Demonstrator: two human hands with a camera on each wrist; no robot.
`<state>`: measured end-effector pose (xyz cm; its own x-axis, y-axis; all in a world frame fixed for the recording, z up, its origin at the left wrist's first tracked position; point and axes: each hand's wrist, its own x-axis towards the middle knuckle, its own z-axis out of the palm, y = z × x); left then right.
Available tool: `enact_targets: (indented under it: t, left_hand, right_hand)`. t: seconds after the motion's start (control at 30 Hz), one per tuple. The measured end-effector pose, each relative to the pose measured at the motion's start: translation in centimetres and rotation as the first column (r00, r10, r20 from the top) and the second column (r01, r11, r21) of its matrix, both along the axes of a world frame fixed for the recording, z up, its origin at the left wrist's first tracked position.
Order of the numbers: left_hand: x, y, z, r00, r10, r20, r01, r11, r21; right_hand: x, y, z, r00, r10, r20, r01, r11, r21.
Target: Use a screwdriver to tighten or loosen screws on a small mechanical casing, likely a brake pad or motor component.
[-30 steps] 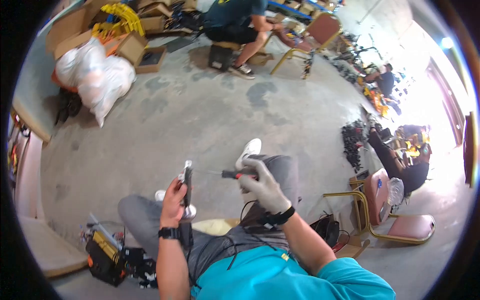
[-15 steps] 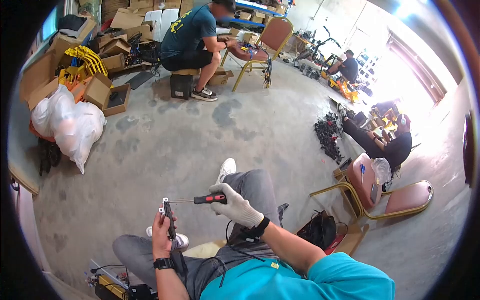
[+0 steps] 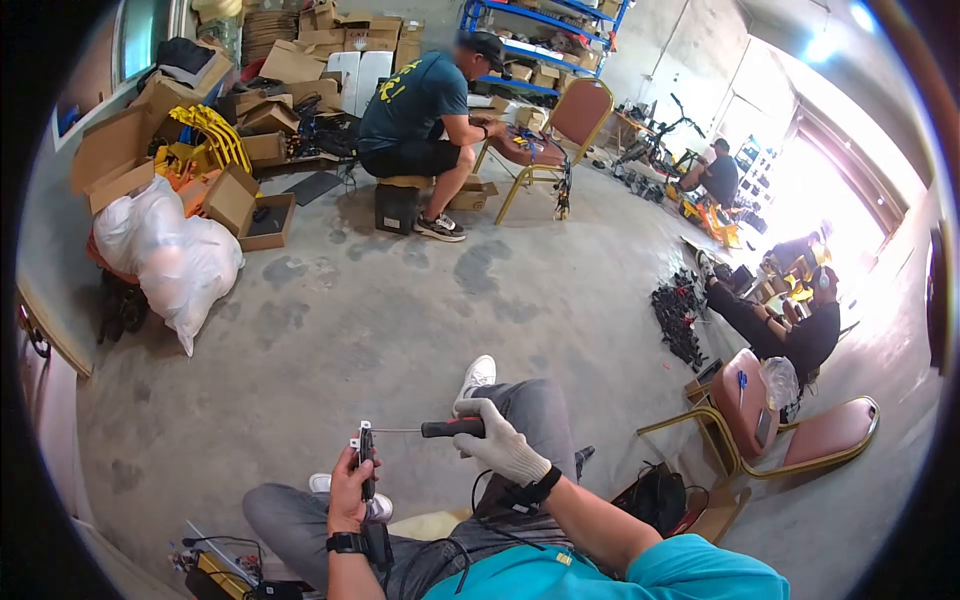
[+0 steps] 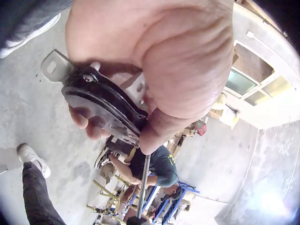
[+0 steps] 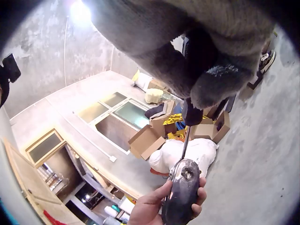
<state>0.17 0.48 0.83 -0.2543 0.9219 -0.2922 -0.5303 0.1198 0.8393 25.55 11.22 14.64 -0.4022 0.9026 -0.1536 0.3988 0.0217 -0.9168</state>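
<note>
Head view swings up since first frame, screwdriver (image 3: 452,428) now closer to level. Left hand (image 3: 346,486), bare, grips black curved part (image 4: 101,98) upright above lap, fingers curled; right hand (image 3: 506,450), gloved, wraps handle. Shaft reaches part's upper end, contact hidden. Work looks midway: tool engaged or nearly, shell and pale slotted tabs still together, screw (image 4: 87,78) visible near one end; remaining fastenings, cannot tell. Shell scuffed, glossy. Beyond, seated person (image 3: 420,110) faces chair (image 3: 580,110).
</note>
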Motion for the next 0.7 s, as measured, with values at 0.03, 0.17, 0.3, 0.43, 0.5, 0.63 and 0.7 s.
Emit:
enact_targets:
  t: [0.03,0.17,0.3,0.43,0.5,0.63,0.7]
  left_hand:
    - [0.0,0.0,-0.1,1.0,0.002,0.006,-0.002,1.0,0.019]
    - [0.0,0.1,0.0,1.0,0.001,0.008,-0.002,1.0,0.031]
    - [0.2,0.0,0.2,1.0,0.007,0.002,-0.007,1.0,0.021]
    - [0.3,0.5,0.0,1.0,0.014,0.028,-0.014,1.0,-0.002]
    - [0.4,0.0,0.9,1.0,0.008,0.02,-0.008,1.0,0.009]
    - [0.2,-0.2,0.7,1.0,-0.014,-0.018,0.014,1.0,0.023]
    - [0.2,0.2,0.6,0.999,-0.04,-0.005,0.04,0.998,0.038]
  right_hand:
    - [0.0,0.0,0.1,1.0,0.008,-0.008,-0.008,1.0,-0.015]
    - [-0.2,0.3,0.1,0.998,-0.047,-0.049,0.035,0.976,-0.215]
    - [-0.1,-0.1,-0.2,0.997,-0.033,-0.063,0.026,0.995,-0.1]
    - [0.4,0.5,-0.8,0.999,0.023,-0.031,-0.021,0.998,0.057]
    - [-0.1,0.5,0.4,0.999,-0.024,-0.042,0.018,0.99,-0.143]
    - [-1.3,-0.5,2.2,0.996,-0.075,0.042,0.081,0.98,-0.184]
    - [-1.0,-0.2,1.6,0.998,-0.05,0.027,0.054,0.981,-0.184]
